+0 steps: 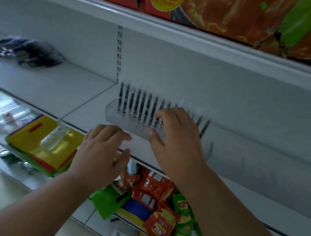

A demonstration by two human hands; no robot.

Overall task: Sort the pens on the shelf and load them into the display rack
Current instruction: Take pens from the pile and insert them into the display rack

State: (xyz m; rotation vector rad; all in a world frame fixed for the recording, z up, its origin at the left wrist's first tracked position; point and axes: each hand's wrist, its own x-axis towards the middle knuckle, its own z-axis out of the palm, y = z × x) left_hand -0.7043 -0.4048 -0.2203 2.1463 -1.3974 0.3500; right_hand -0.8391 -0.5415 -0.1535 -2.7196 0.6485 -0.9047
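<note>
I see the clear display rack (127,122) at the middle of the frame, a long transparent plastic trough lying on the white shelf (57,91), its long axis running from centre-left down toward the right. A row of dark pens (142,105) stands upright in it, slim barrels side by side, tips up; those at the right end lean a little.

My right hand (175,139) is on the rack's right half, fingers curved over the top edge among the pens and the thumb low against the front wall. I cannot tell through the blur whether it clamps the rack or pinches a pen. My left hand (103,150) hovers just below and left of the rack's front face, fingers loosely curled and apart, holding nothing I can see.

The right hand is clearly the nearer one to the pens. More dark packets (23,51), seemingly loose stock in glossy wrap, lie at the upper left, well apart from both hands.
</note>
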